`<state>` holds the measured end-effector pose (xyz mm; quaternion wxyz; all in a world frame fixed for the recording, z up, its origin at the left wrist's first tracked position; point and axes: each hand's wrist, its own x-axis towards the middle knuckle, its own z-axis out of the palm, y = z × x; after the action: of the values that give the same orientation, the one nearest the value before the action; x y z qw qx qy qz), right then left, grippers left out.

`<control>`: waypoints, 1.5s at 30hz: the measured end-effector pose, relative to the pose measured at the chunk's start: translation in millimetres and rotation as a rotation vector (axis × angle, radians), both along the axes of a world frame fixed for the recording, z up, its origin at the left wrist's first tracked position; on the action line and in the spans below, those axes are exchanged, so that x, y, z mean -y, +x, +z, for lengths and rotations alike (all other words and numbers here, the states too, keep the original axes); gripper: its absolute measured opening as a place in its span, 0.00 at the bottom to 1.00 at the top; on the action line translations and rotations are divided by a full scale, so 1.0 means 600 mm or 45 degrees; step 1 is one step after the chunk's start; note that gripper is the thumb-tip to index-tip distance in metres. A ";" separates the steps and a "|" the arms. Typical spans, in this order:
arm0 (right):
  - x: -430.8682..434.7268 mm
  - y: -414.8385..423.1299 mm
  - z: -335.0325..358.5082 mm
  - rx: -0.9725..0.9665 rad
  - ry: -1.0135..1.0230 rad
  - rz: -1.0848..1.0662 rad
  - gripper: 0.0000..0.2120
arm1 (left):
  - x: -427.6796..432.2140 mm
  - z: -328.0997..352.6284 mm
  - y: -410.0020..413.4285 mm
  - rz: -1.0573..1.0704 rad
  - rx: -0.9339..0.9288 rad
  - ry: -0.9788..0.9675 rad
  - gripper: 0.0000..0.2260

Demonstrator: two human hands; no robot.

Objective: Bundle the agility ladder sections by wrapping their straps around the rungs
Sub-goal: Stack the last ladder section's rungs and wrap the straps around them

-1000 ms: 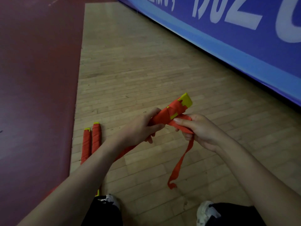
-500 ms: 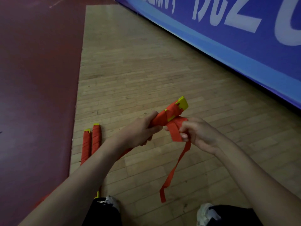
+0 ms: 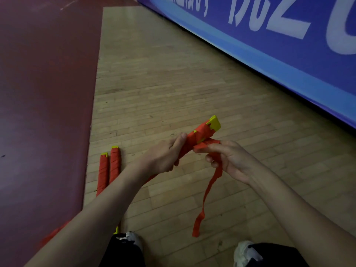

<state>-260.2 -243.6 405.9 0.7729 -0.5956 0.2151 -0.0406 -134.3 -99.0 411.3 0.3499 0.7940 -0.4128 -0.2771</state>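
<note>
Head view: left hand (image 3: 163,157) still grips bundle (image 3: 200,134); right hand (image 3: 229,160) apparently pinches lowered strap (image 3: 207,191).

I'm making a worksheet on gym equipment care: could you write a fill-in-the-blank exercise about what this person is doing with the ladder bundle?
1. The left hand grips a bundle of rungs wrapped in a strap of the colour ____.
2. The bare rung ends poking out of the held bundle are ____ in colour.
3. ____ wrapped bundles lie side by side on the wooden floor.
4. The strap's loose tail hangs down from the ____ hand.

Missing words: red; yellow; two; right
</note>
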 end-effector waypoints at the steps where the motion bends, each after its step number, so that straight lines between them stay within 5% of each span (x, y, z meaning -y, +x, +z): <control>1: -0.003 0.000 0.001 -0.010 -0.012 0.001 0.14 | 0.000 0.001 0.001 0.012 -0.040 0.009 0.16; 7: -0.006 0.004 -0.003 -0.027 -0.091 -0.126 0.18 | 0.004 0.001 0.003 -0.082 -0.183 0.075 0.10; 16: 0.003 0.000 -0.007 -0.059 -0.200 -0.075 0.10 | 0.010 0.004 0.001 -0.072 -0.365 -0.065 0.12; 29: -0.004 0.004 -0.017 -0.053 -0.141 -0.175 0.06 | 0.011 -0.007 0.006 0.156 0.071 -0.111 0.26; 34: 0.000 0.008 -0.010 -0.171 -0.046 -0.253 0.18 | 0.012 -0.007 -0.003 0.083 0.470 -0.021 0.30; 45: -0.008 0.014 -0.017 -0.059 0.050 -0.214 0.15 | 0.009 0.019 -0.004 0.021 0.218 0.004 0.23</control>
<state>-251.9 -238.7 396.0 0.7732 -0.5609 0.2828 -0.0871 -136.5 -104.2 423.0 0.3143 0.8187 -0.4342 -0.2060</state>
